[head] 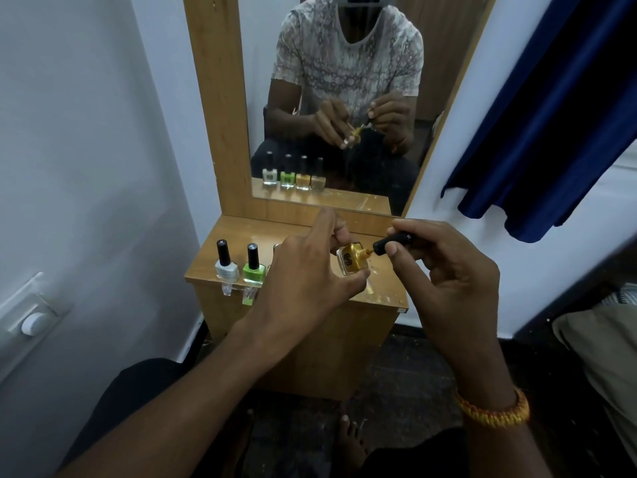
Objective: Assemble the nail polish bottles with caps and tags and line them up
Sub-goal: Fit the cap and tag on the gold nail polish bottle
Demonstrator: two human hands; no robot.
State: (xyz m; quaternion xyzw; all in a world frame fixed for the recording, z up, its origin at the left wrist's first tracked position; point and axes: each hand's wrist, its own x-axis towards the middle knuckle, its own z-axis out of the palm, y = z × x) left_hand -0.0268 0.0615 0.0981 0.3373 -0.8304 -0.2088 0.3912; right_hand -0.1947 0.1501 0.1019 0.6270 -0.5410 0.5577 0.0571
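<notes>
My left hand (303, 270) grips a square gold nail polish bottle (351, 262), tilted with its neck toward the right, above the wooden shelf (203, 267). My right hand (444, 267) pinches a black cap (394, 242) whose brush stem points into the bottle's neck. A white bottle (226, 265) and a green bottle (254, 269), both capped in black, stand in a row at the shelf's front left. A third bottle (275, 248) is mostly hidden behind my left hand. Clear tags (238, 293) hang at the shelf's front edge below the two bottles.
A mirror (344, 98) in a wooden frame stands behind the shelf and reflects a person and a row of several bottles. A blue curtain (551, 115) hangs at the right. A white wall with a switch (32, 322) is at the left.
</notes>
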